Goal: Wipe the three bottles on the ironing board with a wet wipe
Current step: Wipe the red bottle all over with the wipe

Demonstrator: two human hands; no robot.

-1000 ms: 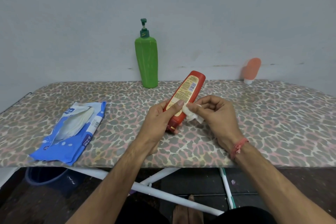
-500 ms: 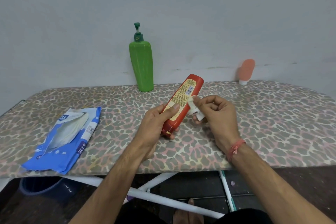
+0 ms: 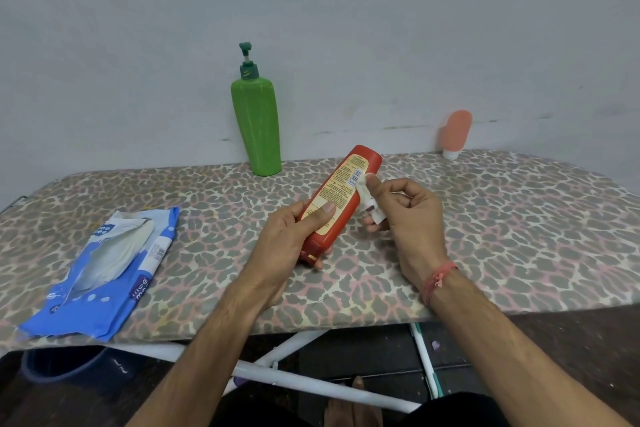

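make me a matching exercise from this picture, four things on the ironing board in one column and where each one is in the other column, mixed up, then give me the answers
Things:
1. green pump bottle
2. red bottle
3. peach tube
4. wet wipe pack

Places:
A. lying flat at the board's left end
B. gripped in the left hand
C. upright at the back, near the middle
D. at the far right, against the wall

Pairs: 1-C, 2-B, 3-D, 4-A

Glossy plastic red bottle [image 3: 341, 200] — patterned cloth ironing board [image 3: 502, 236].
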